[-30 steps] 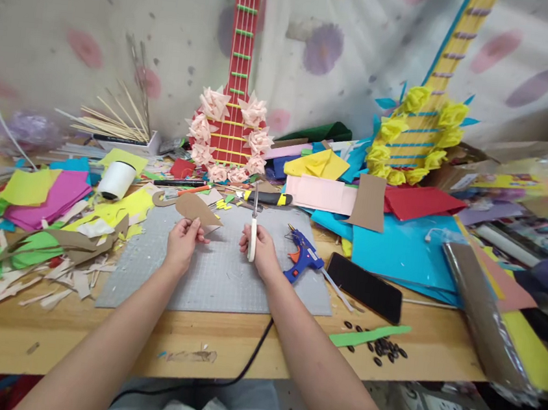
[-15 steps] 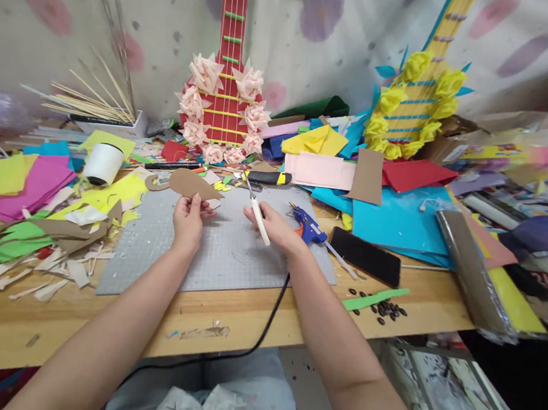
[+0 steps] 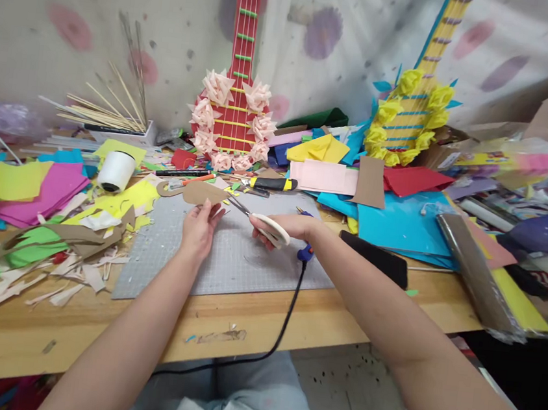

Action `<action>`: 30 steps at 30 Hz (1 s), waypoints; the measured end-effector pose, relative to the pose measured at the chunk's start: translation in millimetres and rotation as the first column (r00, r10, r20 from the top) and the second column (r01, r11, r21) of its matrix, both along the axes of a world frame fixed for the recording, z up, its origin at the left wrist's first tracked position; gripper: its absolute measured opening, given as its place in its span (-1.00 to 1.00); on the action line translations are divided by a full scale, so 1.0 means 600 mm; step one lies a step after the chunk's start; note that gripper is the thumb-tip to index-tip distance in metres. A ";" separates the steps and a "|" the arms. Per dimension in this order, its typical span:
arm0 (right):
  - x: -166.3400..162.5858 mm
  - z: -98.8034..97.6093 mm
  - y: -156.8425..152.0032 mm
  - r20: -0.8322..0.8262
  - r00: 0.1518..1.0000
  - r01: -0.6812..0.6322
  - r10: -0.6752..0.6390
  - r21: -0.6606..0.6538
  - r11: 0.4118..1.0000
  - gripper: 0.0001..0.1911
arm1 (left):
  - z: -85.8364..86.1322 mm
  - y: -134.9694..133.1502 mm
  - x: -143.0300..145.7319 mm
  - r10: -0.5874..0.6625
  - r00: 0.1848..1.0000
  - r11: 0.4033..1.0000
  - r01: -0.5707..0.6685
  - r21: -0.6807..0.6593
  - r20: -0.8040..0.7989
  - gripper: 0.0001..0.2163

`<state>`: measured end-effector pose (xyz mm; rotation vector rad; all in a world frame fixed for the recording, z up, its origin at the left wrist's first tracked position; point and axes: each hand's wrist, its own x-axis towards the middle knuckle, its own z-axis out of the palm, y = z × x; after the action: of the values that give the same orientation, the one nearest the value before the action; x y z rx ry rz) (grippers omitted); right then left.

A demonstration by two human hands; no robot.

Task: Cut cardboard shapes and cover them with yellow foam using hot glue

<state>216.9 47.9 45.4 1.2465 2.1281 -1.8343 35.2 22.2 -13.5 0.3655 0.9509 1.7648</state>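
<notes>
My left hand [image 3: 199, 231] pinches a brown leaf-shaped piece of paper [image 3: 201, 193] by its lower edge, above the grey cutting mat [image 3: 233, 266]. In my right hand [image 3: 296, 225] is a pair of scissors [image 3: 274, 231] with white handles. Their slightly parted blades point left, close to the pointed end of the brown piece; whether they touch it I cannot tell. Behind my right wrist a blue glue gun [image 3: 305, 252] is mostly hidden, and its black cord runs down off the table edge.
A red paper guitar [image 3: 235, 113] with pink flowers and a yellow one [image 3: 410, 121] stand at the back. Paper scraps [image 3: 71, 268] crowd the left, beside a white roll [image 3: 115, 171]. On the right lie a black phone [image 3: 380, 262] and blue sheets [image 3: 394, 224]. A yellow-black cutter [image 3: 273, 183] lies behind the mat.
My right hand has turned the scissors, so the blades now point left towards the brown paper instead of up and away. My right forearm now covers the glue gun. The view has shifted slightly.
</notes>
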 end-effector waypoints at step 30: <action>0.017 -0.001 0.008 -0.030 0.999 -0.016 0.012 -0.125 0.992 -0.39 | -0.001 -0.013 0.024 -0.253 0.956 0.965 0.239 -0.110 -0.150 -0.95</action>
<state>227.0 52.8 45.0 1.1817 1.9952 -1.9584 49.5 14.5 -14.3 0.5528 1.0499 1.4760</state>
